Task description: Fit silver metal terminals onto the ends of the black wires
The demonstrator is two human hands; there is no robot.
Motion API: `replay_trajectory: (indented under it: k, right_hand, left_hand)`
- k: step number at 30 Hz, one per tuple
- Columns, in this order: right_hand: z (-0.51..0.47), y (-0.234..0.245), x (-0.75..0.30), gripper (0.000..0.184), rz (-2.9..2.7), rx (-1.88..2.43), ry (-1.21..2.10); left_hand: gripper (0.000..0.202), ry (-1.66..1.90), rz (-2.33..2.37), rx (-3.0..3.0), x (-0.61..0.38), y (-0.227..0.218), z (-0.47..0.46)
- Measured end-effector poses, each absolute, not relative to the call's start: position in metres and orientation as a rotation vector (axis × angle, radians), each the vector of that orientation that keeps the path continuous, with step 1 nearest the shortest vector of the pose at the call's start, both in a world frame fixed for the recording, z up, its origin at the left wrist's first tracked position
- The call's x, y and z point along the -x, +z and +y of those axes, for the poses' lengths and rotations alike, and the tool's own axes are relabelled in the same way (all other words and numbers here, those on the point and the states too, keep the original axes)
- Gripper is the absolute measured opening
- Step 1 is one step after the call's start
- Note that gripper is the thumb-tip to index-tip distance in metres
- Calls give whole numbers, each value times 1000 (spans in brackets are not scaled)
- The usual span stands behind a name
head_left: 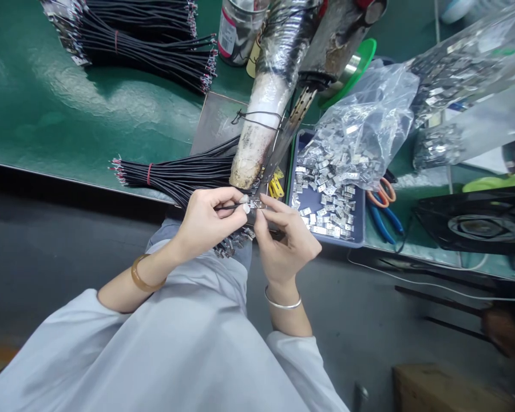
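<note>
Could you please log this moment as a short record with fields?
left hand: pinches a black wire at its end
right hand: holds a small metal clip against the wire tip
tool above: wrapped iron, angled down toward the hands
tray: blue, holds loose clips
bundle: black wires, red band, on green bench
scissors: right of the tray

The setting is an electronics assembly workstation in a factory. A green bench mat (pixel 68 114) covers the work surface. Bundles of black cut wires (pixel 146 40) with stripped ends lie far left, and a second bundle (pixel 180 174) lies at the near edge. A blue tray (pixel 356 229) and clear bags (pixel 369 126) hold small metal terminals. Pliers (pixel 381 214) lie right of the tray.
</note>
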State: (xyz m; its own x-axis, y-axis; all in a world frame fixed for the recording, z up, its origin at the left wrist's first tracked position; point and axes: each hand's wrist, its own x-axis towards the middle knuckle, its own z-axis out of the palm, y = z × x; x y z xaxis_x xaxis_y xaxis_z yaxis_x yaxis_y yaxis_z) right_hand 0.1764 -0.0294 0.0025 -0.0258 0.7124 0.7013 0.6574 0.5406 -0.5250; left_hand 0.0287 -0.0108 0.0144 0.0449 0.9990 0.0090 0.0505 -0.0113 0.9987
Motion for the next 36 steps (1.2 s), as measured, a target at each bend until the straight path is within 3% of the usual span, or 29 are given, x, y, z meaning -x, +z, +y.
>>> replay_trajectory:
  k: [14,23,31,36]
  right_hand:
    - [-26,8,-177,18,-1736,1109,79]
    - [-29,6,-184,17,-1765,1126,119]
    - [-24,12,-181,16,-1776,1093,59]
    - [-27,12,-183,18,-1840,1117,31]
  left_hand:
    - [17,1272,1250,-1405,-31,19,-9]
    - [18,1118,1244,-1477,-29,20,-11]
    - [17,1311,1204,-1596,-29,17,-10]
    - [20,1115,1173,-1507,-25,20,-9]
